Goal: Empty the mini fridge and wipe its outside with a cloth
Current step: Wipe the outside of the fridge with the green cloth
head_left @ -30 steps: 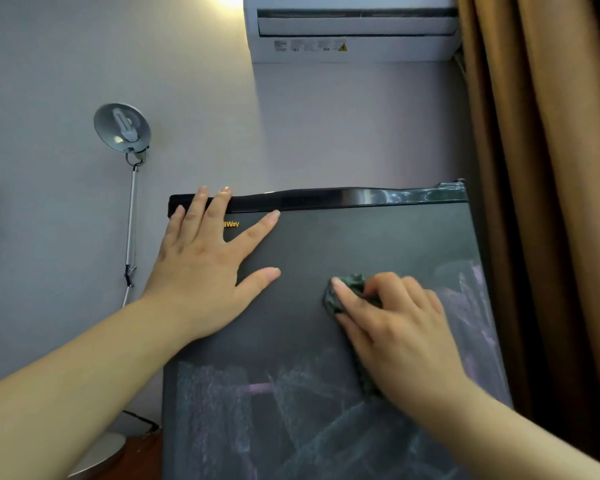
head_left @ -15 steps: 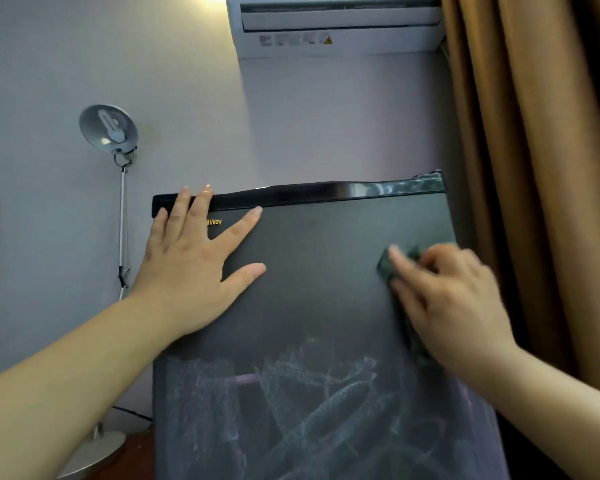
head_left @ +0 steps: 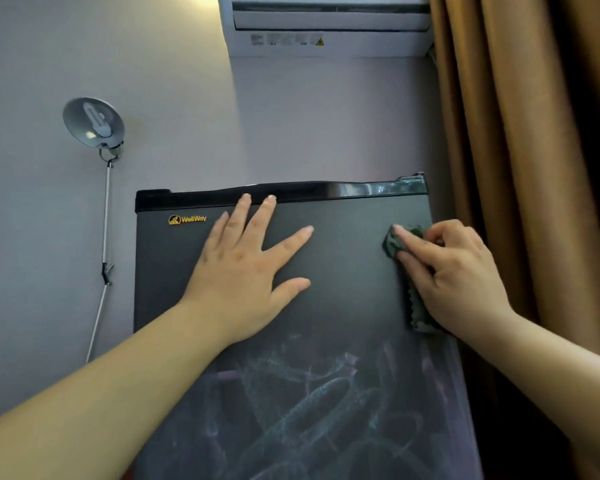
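Shifted right off the logo [head_left: 187, 219], my left hand [head_left: 243, 271] lies flat, fingers spread, on the mini fridge [head_left: 343, 265]; my right hand [head_left: 458, 271] grips the cloth [head_left: 391, 243].

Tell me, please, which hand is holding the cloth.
The right hand grips the dark cloth against the fridge door near its right edge; the left hand lies flat on the door, fingers spread, holding nothing.

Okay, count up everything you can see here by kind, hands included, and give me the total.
Mini fridge: 1
Cloth: 1
Hands: 2, left hand and right hand
Lamp: 1
Air conditioner: 1
Curtain: 1
Total: 7
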{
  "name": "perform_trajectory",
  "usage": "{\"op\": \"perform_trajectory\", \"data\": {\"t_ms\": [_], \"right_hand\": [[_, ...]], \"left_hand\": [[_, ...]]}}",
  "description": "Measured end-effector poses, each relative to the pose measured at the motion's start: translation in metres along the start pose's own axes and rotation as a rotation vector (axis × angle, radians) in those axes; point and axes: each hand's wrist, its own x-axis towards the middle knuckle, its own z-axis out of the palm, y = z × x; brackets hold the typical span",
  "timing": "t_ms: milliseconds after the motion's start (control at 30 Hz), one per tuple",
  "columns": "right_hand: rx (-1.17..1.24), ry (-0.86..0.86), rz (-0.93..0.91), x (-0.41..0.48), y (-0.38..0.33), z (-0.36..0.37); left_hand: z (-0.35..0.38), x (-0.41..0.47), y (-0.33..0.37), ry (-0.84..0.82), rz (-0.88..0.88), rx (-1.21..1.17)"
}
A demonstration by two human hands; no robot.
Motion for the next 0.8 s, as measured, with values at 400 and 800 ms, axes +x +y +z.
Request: {"op": "perform_trajectory", "data": {"t_ms": [400,800], "right_hand": [[0.008,0.013,-0.013,-0.001,0.011,-0.003],[0.038,-0.026,-0.032,0.009,0.024,-0.006]], "left_hand": [[0.013,0.001,0.014,0.044,-0.044,-0.004],[0.012,-0.001,0.017,0.026,-0.055,-0.003]]}}
